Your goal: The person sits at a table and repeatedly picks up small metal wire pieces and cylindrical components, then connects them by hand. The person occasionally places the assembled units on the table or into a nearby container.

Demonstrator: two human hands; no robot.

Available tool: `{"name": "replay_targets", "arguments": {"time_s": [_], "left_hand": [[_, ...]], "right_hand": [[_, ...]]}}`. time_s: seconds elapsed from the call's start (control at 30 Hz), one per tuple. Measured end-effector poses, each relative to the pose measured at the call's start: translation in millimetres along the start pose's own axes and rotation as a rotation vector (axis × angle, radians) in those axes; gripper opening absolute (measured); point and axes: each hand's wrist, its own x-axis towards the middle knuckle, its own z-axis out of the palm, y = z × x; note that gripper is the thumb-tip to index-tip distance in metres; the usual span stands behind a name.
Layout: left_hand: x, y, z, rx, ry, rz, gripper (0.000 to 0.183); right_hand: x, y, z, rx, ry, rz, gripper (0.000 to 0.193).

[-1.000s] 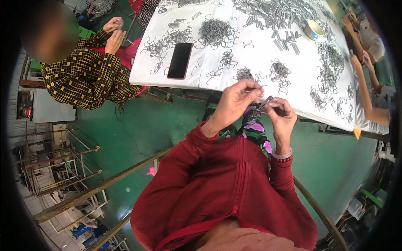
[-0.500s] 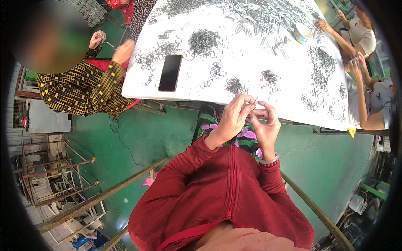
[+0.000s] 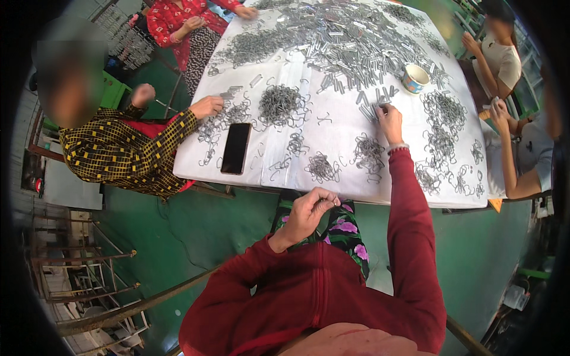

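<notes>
My left hand point(image 3: 312, 215) is closed in a pinch in front of the table's near edge, above my lap. Whatever its fingertips hold is too small to make out. Stretched forward over the white table, my right hand point(image 3: 390, 123) pinches at a short grey metal strip point(image 3: 369, 113) in a small loose group. More such strips lie in a large heap point(image 3: 350, 44) beyond it. Between my hands and that heap are small piles of thin, dark bent wire hooks point(image 3: 322, 168), with another pile of hooks point(image 3: 369, 155) just below my right wrist.
A paper cup point(image 3: 415, 79) stands right of the strips. A black phone point(image 3: 236, 148) lies on the left of the white table point(image 3: 332, 139). Bigger hook piles point(image 3: 280, 105) spread over both sides. Co-workers sit left and right, with another person in red point(image 3: 178, 29) at the far left.
My hands have parted: the right reached forward to the metal strips, while the left stayed near my lap. The view shifted, and the left co-worker's hand moved onto the table.
</notes>
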Motion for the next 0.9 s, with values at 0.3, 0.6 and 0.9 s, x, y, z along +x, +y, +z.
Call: {"name": "replay_targets", "arguments": {"time_s": [0.3,0.6,0.9], "left_hand": [[-10,12,-3,0.057,0.032,0.006,0.005],[-5,-15,7,0.136,0.004,0.129,0.008],[-4,-12,14,0.27,0.023,0.193,0.012]], "right_hand": [[3,-12,-15,0.103,-0.219,0.271,0.03],[-171,-166,-110,0.654,-0.258,0.278,0.024],[-201,-189,-114,0.828,-0.13,0.304,0.03]]}}
